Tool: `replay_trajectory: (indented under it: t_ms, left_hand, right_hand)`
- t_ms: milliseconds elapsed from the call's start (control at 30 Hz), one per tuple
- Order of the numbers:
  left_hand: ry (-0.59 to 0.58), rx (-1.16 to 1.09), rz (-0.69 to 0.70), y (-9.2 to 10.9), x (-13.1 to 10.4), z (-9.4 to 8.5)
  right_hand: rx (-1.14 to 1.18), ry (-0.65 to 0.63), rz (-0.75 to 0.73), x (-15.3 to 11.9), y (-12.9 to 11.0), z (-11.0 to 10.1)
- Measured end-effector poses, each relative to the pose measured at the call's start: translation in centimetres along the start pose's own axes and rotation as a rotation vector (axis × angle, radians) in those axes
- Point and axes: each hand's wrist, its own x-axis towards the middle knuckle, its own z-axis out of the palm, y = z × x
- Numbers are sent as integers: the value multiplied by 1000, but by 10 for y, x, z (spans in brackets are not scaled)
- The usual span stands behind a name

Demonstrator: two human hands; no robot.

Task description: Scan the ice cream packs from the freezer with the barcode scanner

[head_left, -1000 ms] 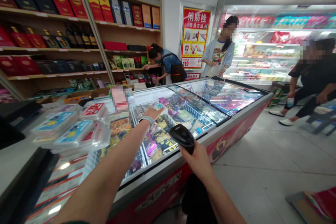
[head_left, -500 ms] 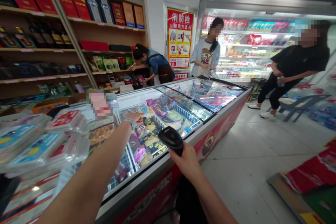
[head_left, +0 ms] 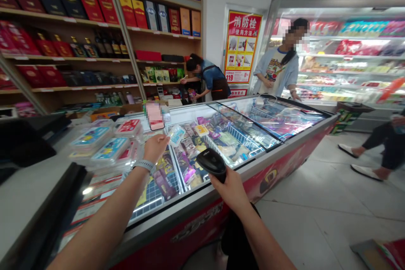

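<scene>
Back nearer the counter [head_left: 22, 194], the left hand [head_left: 155, 147] pinches a pack [head_left: 177, 135] edgewise, baring its label, while the right hand's [head_left: 232, 187] fingers wrap the scanner [head_left: 211, 162].

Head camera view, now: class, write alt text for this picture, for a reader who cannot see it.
A right hand holds a black handheld scanner over a glass-topped display freezer; the left hand holds a clear, blue-labelled pack. More clear packs are stacked at left. Beyond are other people and shelves of boxes and bottles.
</scene>
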Motion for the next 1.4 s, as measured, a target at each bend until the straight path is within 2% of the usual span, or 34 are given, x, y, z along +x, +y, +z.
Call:
replay_trajectory:
  t_ms: [267,400,500,967,1400]
  left_hand:
    - [156,1,99,1,-32,-37]
    - [280,20,221,6,-38,-54]
    - [348,3,255,8,-39,-61]
    - [475,31,340,8,-39,-69]
    - [484,26,335,5,-36,-66]
  right_hand:
    - [8,-87,-73,8,-21,17]
    - [-20,-87,-125,16,-37,22]
    - [-49,-80,-154,23,-46,26]
    - [-28,-106,-232,33,-66,40]
    - [-8,-107,-234,33,-65,44]
